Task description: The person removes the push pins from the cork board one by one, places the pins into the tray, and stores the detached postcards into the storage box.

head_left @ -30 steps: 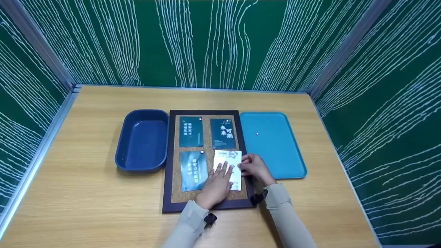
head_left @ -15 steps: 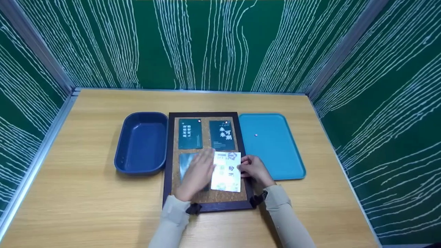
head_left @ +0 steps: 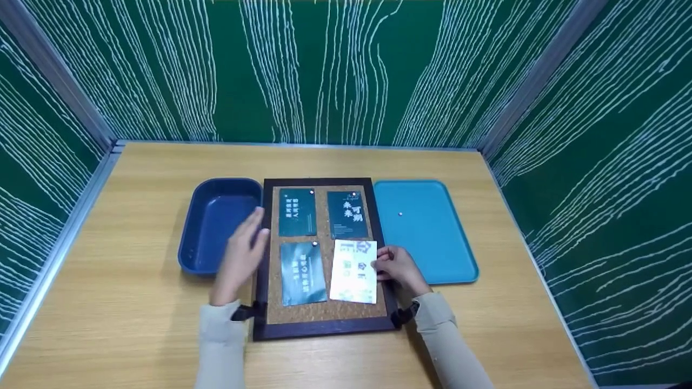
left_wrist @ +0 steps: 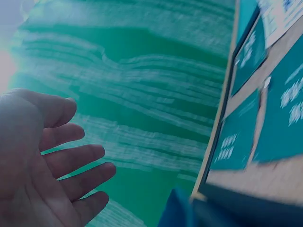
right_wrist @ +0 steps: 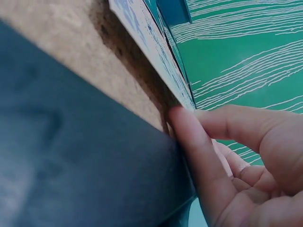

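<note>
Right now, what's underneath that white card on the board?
The cork board: the right-wrist view shows a dark gap between it and the white card, whose edge the right hand pinches. Farther under, the cork is covered: anything there can't be seen.

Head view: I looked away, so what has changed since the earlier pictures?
The left hand came off the white card and moved left, near the dark blue bin, holding nothing. The right hand still pinches the card's right edge. The cork board and teal tray stayed put.
</note>
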{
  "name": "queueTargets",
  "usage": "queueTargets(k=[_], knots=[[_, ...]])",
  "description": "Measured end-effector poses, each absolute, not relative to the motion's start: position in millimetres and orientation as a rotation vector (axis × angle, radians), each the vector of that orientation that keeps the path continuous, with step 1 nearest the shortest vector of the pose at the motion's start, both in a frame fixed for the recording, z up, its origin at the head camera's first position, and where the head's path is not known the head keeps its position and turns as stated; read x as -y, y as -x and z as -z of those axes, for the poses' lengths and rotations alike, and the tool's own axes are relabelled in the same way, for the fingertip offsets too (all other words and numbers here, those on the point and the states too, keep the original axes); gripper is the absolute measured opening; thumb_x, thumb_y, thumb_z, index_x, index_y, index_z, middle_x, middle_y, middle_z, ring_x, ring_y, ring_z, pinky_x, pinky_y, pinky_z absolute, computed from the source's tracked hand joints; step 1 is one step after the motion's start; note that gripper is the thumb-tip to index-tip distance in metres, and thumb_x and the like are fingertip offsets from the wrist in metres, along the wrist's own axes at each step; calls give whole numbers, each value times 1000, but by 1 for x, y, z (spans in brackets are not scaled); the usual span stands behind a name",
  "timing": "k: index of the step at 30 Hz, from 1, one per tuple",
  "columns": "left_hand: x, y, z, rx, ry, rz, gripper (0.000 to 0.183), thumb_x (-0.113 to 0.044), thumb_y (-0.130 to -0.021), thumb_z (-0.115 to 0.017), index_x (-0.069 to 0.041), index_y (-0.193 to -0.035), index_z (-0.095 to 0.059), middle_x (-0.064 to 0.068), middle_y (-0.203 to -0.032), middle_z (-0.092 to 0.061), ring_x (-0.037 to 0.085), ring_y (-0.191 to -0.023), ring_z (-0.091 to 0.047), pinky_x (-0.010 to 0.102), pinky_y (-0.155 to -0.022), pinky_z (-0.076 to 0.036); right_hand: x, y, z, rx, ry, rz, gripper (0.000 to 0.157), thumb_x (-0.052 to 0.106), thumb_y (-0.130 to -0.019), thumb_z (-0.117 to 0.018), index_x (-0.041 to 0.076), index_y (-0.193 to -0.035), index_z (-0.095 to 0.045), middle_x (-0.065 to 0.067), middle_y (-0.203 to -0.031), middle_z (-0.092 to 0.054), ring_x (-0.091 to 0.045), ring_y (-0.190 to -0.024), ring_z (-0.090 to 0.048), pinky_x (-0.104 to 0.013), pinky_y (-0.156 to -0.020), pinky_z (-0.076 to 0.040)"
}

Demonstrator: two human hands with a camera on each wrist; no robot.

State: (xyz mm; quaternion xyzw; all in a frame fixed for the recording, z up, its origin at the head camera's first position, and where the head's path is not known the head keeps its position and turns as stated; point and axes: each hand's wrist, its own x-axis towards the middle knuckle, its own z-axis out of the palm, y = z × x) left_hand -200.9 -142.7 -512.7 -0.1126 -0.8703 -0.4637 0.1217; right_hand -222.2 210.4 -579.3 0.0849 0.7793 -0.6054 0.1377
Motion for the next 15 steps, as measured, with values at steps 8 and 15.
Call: queueTargets(k=[8, 15], knots=[[191, 200, 516, 2400, 110, 1445, 45, -17, -103, -48, -3, -146, -43, 16, -149, -40, 32, -138, -34, 43, -115, -24, -210, 223, 580, -2276, -247, 1714, 19, -3, -84, -67, -5, -101, -59, -12, -85, -58, -19, -66, -63, -31, -56, -58], [226, 201, 530, 2321, -95, 1504, 43, -15, -103, -48, -1, -144, -45, 15, -147, -43, 30, -138, -35, 39, -114, -26, -211, 222, 578, -2243, -236, 1750, 22, -3, -83, -66, -7, -103, -58, -13, -85, -58, -19, -65, -63, -32, -56, -58]])
